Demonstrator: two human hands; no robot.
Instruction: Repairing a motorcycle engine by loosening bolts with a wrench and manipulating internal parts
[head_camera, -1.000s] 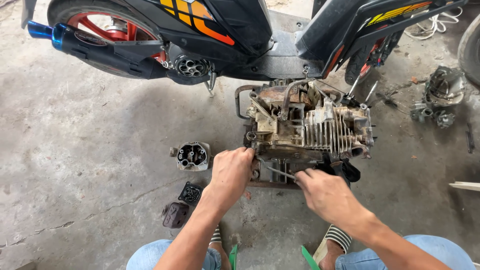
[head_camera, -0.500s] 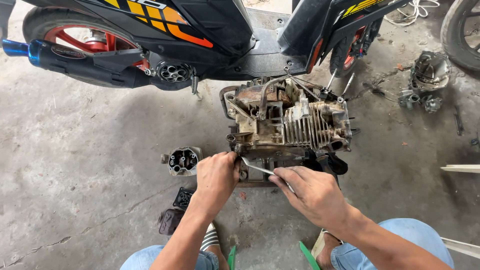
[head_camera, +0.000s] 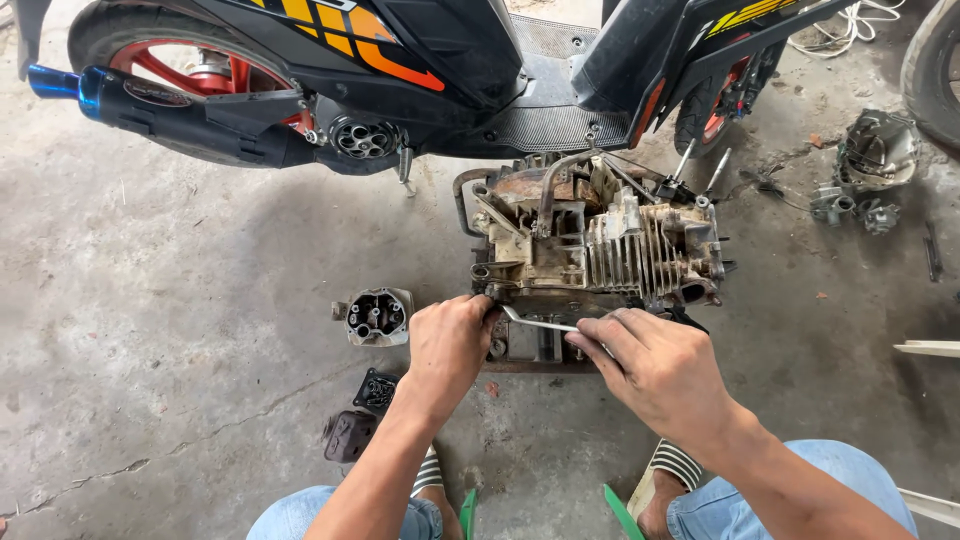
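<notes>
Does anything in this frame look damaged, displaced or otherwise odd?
Yes. The engine sits out of the scooter on the concrete floor, rusty and grimy. Loose parts lie scattered: a cylinder head left of the left hand, more at far right. The right hand holds a slim metal tool.

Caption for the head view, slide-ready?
Both hands, left and right, work a wrench at an engine beside a scooter.

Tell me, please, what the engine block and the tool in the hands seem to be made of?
Engine block: likely cast aluminium, dull grey, grimy, with rust-brown patches and thin cooling fins. Tool: probably steel, a slim bright silvery bar; the right hand grips it.
</notes>
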